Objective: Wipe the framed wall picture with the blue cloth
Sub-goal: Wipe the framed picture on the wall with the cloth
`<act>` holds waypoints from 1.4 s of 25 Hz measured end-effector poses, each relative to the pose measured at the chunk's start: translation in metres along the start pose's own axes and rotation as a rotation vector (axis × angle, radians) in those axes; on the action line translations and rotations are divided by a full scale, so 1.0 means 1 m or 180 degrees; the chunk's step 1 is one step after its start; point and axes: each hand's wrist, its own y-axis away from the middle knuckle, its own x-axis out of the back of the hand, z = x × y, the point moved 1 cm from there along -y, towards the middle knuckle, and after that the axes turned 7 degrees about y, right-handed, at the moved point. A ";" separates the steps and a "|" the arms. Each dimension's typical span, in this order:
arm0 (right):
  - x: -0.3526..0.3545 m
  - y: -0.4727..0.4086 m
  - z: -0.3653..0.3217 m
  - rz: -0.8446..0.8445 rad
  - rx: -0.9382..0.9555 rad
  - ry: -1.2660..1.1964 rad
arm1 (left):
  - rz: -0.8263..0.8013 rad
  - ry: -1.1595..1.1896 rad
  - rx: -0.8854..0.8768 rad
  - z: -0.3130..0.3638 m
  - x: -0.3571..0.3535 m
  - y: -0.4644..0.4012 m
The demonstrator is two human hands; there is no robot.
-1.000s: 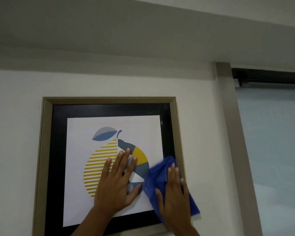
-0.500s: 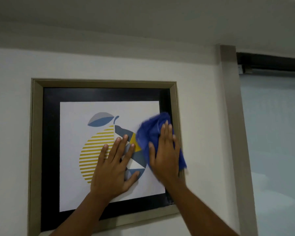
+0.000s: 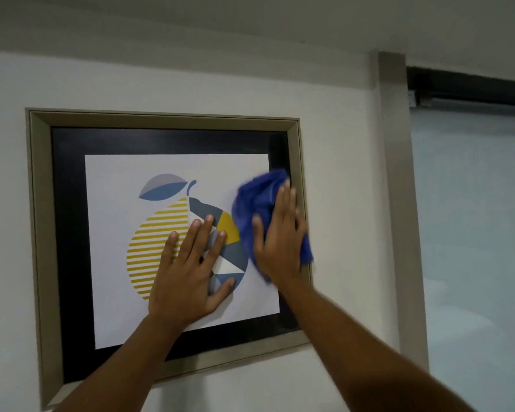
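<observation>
The framed picture (image 3: 39, 233) hangs on a white wall: a beige frame, a black mat and a white print of a striped yellow fruit with a blue leaf. My left hand (image 3: 188, 272) lies flat on the glass over the fruit, fingers spread. My right hand (image 3: 280, 242) presses the crumpled blue cloth (image 3: 256, 200) flat against the glass at the print's right side, near the inner right edge of the frame. The palm covers much of the cloth.
A beige vertical door or window post (image 3: 399, 203) stands right of the picture. Beyond it is a frosted glass panel (image 3: 473, 233) under a dark top rail (image 3: 470, 87). The ceiling runs close above.
My right hand has slid the blue cloth up the right side of the picture, from the lower right corner to the upper right area. My left hand stays flat on the print.
</observation>
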 end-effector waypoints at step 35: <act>-0.010 0.138 0.029 -0.0232 -0.0200 0.0395 | 0.0011 -0.0041 0.0002 0.000 -0.001 0.002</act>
